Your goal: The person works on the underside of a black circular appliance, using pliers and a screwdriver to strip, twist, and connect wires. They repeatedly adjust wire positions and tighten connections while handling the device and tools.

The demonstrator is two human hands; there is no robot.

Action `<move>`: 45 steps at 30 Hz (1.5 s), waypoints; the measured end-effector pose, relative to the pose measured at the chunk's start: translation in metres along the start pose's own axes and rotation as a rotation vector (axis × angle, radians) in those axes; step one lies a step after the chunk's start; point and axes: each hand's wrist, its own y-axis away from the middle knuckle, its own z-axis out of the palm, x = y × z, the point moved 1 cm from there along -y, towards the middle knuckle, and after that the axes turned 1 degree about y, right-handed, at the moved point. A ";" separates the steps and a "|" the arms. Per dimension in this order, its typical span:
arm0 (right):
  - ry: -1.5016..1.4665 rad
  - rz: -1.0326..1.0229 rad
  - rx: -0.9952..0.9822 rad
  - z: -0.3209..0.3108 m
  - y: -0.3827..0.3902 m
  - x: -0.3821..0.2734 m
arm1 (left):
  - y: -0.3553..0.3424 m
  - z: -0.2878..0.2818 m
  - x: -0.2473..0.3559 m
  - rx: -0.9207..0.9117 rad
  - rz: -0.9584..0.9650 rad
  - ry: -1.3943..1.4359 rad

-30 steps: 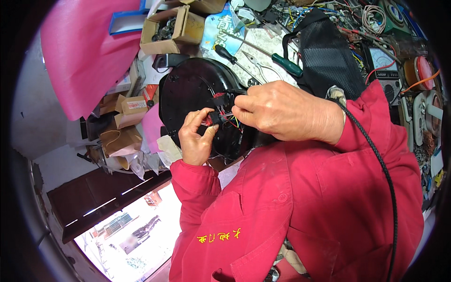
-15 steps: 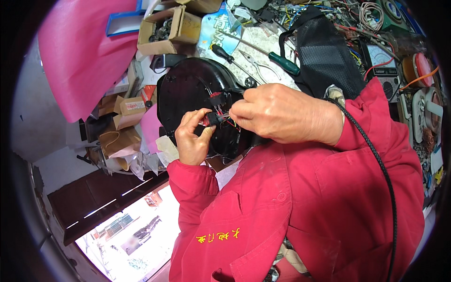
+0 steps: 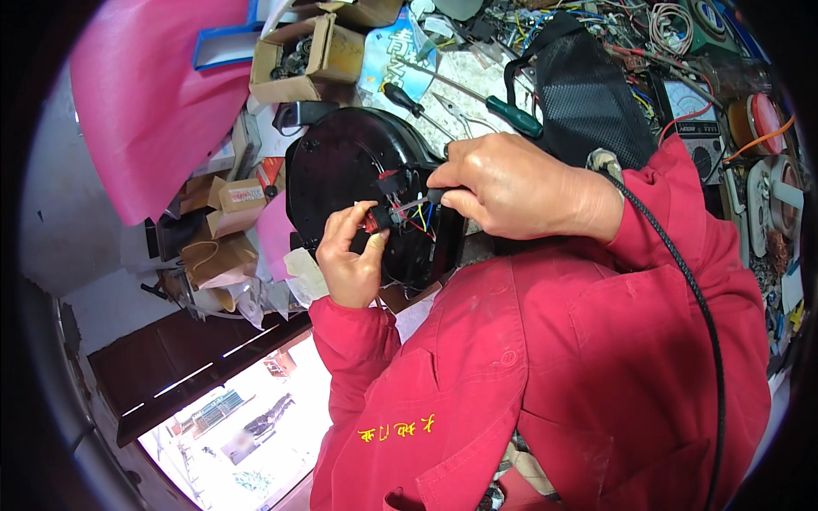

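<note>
My left hand [image 3: 352, 262] pinches a small black and red electrical part [image 3: 376, 218] between thumb and fingers. It sits over a round, glossy black housing [image 3: 328, 162] lying in front of me. Thin coloured wires [image 3: 423, 220] run beside the part, and a second black and red piece [image 3: 389, 180] lies just above it. My right hand [image 3: 503, 189] is closed round a slim tool [image 3: 413, 207] with a grey metal shaft and dark handle. Its tip reaches the part in my left hand; whether it is a screwdriver I cannot tell.
Pliers [image 3: 460, 115], a black-handled screwdriver [image 3: 405, 100] and a green-handled screwdriver [image 3: 514, 116] lie beyond the housing. An open cardboard box [image 3: 328, 60] stands at the back. A black mesh bag [image 3: 588, 94] and an analog meter [image 3: 688, 106] are at right. A black cord [image 3: 682, 268] hangs across my right sleeve.
My right hand has shifted slightly and its fingers have drawn back from the part, so more of the tool's shaft shows. My left hand keeps its pinch, almost in the same place.
</note>
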 end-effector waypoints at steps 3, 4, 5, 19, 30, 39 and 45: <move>0.178 -0.113 -0.007 -0.001 0.003 -0.010 | -0.001 0.001 -0.009 -0.043 -0.075 0.096; 0.191 -0.160 0.018 -0.002 0.003 -0.011 | -0.003 -0.001 -0.011 -0.064 -0.105 0.140; 0.203 -0.208 0.043 -0.002 0.003 -0.011 | -0.004 -0.003 -0.013 -0.085 -0.134 0.185; 0.113 -0.121 0.130 0.006 0.013 -0.002 | 0.004 -0.003 -0.033 -0.087 -0.418 0.649; 0.116 -0.119 0.094 0.009 0.009 -0.008 | 0.003 -0.004 -0.018 -0.029 -0.184 0.257; 0.139 -0.093 0.069 0.005 0.011 -0.016 | 0.004 0.000 0.022 0.065 0.109 -0.237; 0.154 -0.059 0.032 0.006 0.018 -0.022 | 0.007 0.007 0.031 0.076 0.157 -0.316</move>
